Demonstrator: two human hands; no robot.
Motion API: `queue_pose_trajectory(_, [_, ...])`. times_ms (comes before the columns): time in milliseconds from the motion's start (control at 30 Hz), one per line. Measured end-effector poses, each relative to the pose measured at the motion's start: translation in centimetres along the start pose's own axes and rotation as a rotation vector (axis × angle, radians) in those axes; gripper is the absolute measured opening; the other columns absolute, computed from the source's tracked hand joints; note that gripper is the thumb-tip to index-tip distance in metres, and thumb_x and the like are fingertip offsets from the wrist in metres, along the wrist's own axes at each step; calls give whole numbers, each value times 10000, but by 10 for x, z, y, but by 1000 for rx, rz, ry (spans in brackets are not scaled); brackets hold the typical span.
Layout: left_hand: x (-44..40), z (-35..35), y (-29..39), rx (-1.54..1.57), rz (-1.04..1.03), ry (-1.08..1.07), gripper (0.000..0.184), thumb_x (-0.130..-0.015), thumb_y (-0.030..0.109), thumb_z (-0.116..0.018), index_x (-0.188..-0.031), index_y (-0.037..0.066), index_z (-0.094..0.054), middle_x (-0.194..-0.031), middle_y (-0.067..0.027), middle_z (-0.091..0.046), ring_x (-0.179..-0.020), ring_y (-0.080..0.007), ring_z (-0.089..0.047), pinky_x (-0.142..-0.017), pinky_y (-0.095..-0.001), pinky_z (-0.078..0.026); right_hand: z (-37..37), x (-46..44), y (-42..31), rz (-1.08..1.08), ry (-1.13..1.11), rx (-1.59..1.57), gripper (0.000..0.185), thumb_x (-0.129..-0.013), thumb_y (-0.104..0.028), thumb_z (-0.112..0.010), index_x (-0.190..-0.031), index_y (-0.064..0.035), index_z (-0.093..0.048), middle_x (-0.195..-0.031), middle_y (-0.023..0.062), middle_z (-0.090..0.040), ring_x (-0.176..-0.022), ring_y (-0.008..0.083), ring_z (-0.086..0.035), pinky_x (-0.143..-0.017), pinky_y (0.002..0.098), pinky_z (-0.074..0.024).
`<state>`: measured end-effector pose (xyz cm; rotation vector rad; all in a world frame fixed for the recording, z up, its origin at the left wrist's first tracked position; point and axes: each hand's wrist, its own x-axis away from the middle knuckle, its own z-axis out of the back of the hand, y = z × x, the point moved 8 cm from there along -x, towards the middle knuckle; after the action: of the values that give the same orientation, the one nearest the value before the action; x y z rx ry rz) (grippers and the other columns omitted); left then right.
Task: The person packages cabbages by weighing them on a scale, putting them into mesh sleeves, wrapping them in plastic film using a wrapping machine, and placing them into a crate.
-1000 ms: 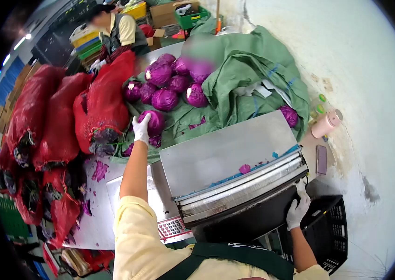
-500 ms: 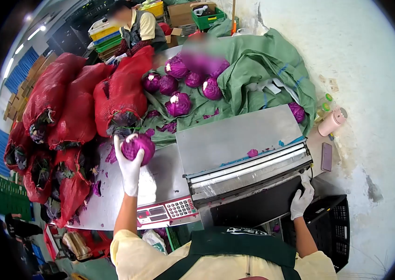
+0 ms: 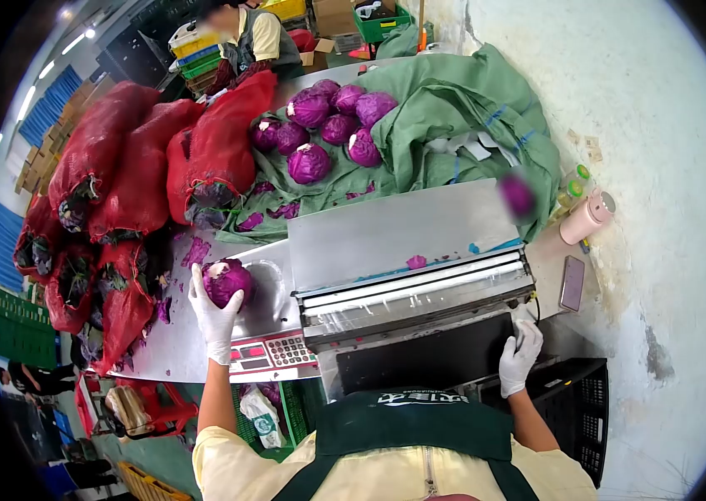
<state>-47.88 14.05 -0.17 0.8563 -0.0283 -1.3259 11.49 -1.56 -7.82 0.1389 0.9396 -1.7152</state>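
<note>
My left hand (image 3: 215, 321), in a white glove, grips a purple cabbage (image 3: 227, 288) from its left and lower side. The cabbage's pale cut stem shows on top. Both are over the metal surface of a scale with a red-framed keypad (image 3: 273, 353); whether the cabbage touches the surface I cannot tell. My right hand (image 3: 521, 359), also gloved, is beside the right end of a film wrapping machine (image 3: 415, 292). Its fingers are loosely bent and partly apart, with nothing visible in them. A dark flat plate (image 3: 428, 355) lies left of that hand.
Several purple cabbages (image 3: 309, 164) lie on green cloth (image 3: 445, 108) behind the machine. Full red mesh sacks (image 3: 131, 175) crowd the left. A pink bottle (image 3: 587, 219) and a phone (image 3: 571, 284) are at right, above a black crate (image 3: 574, 401). Another person (image 3: 261, 42) is at the back.
My left hand has brought the cabbage lower and turned it, so its stem now faces up. The right hand has drawn slightly back from the machine's corner. The whole view has shifted.
</note>
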Motion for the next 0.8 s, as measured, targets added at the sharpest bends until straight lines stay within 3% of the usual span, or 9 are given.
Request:
queue_pose_trajectory(100, [-5, -10, 13, -208, -160, -110, 940, -649, 189, -808, -1451, 106, -325, -1335, -251, -423, -1271, -396, -386, -1073, -437, -333, 19, -57, 14, 75, 10, -74, 306, -807, -54, -554, -1112, -25, -555, -1081, 167, -554, -1021, 354, -506, -917, 430, -395])
queue_pose_trajectory(167, [-13, -12, -2, -180, -21, -75, 881, -683, 213, -790, -1433, 78, -349, -1324, -260, -436, -1258, -407, -404, -1076, -431, -326, 23, -94, 31, 57, -24, -82, 265, -830, -61, -536, -1090, -20, -569, -1034, 164, -574, -984, 358, -521, -896, 424, -409])
queue_pose_trajectory(333, [-30, -28, -22, -144, -17, -93, 883, -713, 245, -787, -1449, 78, -330, -1313, -254, -438, -1201, -364, -439, -1046, -405, -353, -1, -190, 64, -13, -238, -190, 225, -860, -87, -510, -1059, -30, -600, -1011, 153, -603, -1013, 334, -544, -898, 396, -419])
queue_pose_trajectory(367, [-32, -30, -10, -168, -72, -100, 808, -748, 184, -765, -1431, 54, -354, -1287, -183, -511, -1182, -306, -472, -1041, -388, -355, -8, -210, 64, 43, -219, -230, 220, -864, -95, -511, -1051, -35, -609, -1020, 153, -612, -1020, 331, -553, -904, 390, -426])
queue_pose_trajectory(433, [-31, -27, -5, -227, 87, -19, 842, -748, 199, -776, -1449, 74, -326, -1340, -240, -436, -1225, -345, -420, -1058, -410, -333, -25, -255, 57, 102, -218, -300, 210, -868, -110, -514, -1032, -39, -624, -1034, 152, -626, -1027, 325, -570, -918, 379, -437])
queue_pose_trajectory(467, [-30, -25, 7, -273, 30, 39, 863, -749, 229, -774, -1459, 73, -309, -1343, -265, -407, -1231, -379, -422, -1059, -410, -334, -36, -278, 50, 105, -236, -329, 206, -870, -118, -517, -1021, -37, -630, -1040, 150, -633, -1026, 323, -577, -926, 375, -441])
queue_pose_trajectory(600, [-40, -39, 3, -291, -14, -4, 810, -728, 208, -776, -1415, 58, -375, -1248, -221, -493, -1182, -365, -454, -1029, -416, -360, -152, -355, 61, 110, -410, -450, 257, -865, -169, -518, -1036, -30, -649, -1054, 158, -642, -1052, 315, -581, -934, 358, -442])
queue_pose_trajectory(667, [-41, -43, 11, -345, -64, 2, 766, -689, 172, -776, -1361, 43, -431, -1159, -172, -558, -1117, -355, -492, -994, -424, -389, -202, -385, 49, 242, -479, -247, 290, -860, -144, -481, -1068, -26, -645, -1112, 164, -632, -1083, 319, -569, -953, 371, -436])
queue_pose_trajectory(800, [-35, -39, 19, -394, 0, -27, 793, -662, 156, -780, -1366, 47, -431, -1144, -166, -557, -1103, -350, -500, -995, -421, -387, -315, -430, 41, 416, -661, 88, 350, -872, -159, -429, -1130, -19, -621, -1179, 213, -600, -1143, 351, -541, -988, 402, -426])
